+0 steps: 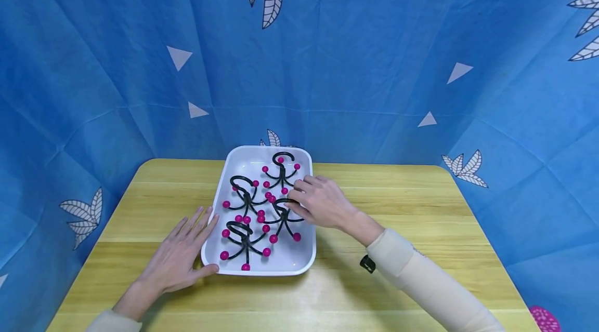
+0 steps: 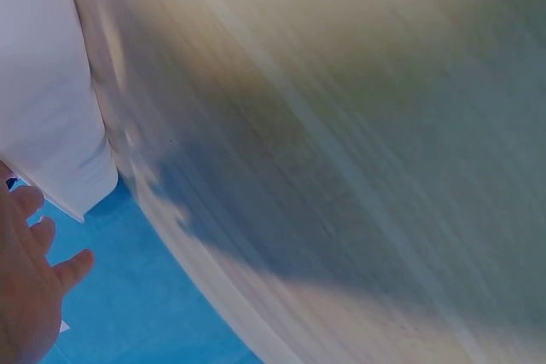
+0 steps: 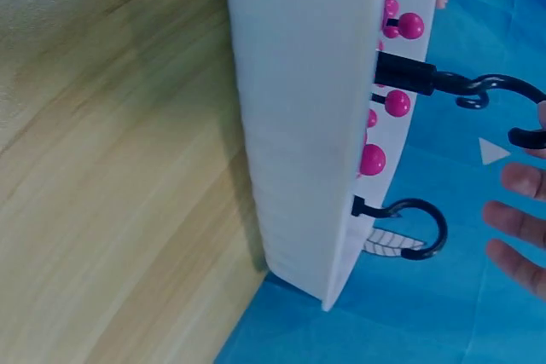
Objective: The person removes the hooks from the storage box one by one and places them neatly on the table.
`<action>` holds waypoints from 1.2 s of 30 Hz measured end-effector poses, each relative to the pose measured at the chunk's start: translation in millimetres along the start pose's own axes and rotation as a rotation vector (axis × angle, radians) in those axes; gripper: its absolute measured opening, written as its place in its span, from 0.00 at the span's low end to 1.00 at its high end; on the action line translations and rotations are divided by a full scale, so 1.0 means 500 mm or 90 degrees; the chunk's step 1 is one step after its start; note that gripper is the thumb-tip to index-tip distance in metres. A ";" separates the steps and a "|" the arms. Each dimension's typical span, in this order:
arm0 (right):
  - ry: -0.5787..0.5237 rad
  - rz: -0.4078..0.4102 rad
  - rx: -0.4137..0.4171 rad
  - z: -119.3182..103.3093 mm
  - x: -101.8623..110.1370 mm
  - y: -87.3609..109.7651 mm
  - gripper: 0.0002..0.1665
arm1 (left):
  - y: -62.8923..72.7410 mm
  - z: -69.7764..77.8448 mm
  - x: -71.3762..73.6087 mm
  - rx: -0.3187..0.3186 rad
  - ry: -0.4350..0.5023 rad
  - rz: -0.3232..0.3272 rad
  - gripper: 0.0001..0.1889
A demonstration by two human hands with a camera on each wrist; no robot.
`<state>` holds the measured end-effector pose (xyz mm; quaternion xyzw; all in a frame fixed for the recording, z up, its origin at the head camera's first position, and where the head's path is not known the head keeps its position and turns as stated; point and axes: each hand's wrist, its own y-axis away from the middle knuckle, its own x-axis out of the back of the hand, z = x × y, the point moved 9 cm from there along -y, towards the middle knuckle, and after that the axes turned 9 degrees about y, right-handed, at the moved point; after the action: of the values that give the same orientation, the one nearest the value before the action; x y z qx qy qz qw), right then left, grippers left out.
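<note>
My right hand point(image 1: 323, 202) reaches over the white tray's right side and pinches the curled top of a black hooked piece with pink ball tips point(image 1: 284, 213). In the right wrist view its fingertips point(image 3: 522, 179) are at the curved hook point(image 3: 499, 83), the other fingers loose. Several like pieces stand in the tray point(image 1: 285, 267) on spread legs: one at the back point(image 1: 282, 172), one at left point(image 1: 246, 198), one at front left point(image 1: 245, 241). My left hand point(image 1: 180, 254) lies with straight fingers along the tray's left edge, its thumb at the front corner.
The tray stands on a wooden table point(image 1: 398, 207) near its back edge. Behind it hangs a blue cloth point(image 1: 365, 51) printed with white leaves and triangles. A small black object point(image 1: 367, 264) shows beside the right sleeve. Something pink and dotted point(image 1: 545, 318) is at the lower right.
</note>
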<state>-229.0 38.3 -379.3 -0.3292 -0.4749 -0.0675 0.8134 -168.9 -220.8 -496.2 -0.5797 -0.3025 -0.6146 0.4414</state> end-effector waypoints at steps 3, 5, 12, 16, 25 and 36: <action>0.004 0.012 0.000 0.003 0.012 -0.003 0.09 | 0.000 0.001 0.002 -0.002 -0.003 0.002 0.59; 0.003 0.017 0.000 0.006 0.019 -0.005 0.08 | 0.000 0.002 0.004 -0.006 -0.006 0.003 0.58; 0.005 0.033 0.005 0.018 0.043 -0.006 0.08 | 0.000 0.003 0.005 -0.009 -0.009 0.003 0.58; 0.009 0.044 0.003 0.031 0.061 -0.003 0.08 | 0.001 0.002 0.002 -0.002 -0.006 -0.005 0.58; 0.029 0.056 -0.019 0.077 0.092 0.010 0.08 | 0.001 0.001 0.000 0.010 0.001 -0.015 0.58; 0.051 0.053 -0.045 0.142 0.114 0.035 0.08 | -0.001 0.002 0.003 0.005 -0.012 -0.008 0.58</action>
<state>-242.6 105.9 -317.2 -0.3745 -0.4251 -0.0632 0.8216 -169.1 -220.1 -494.6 -0.5817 -0.3127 -0.6109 0.4366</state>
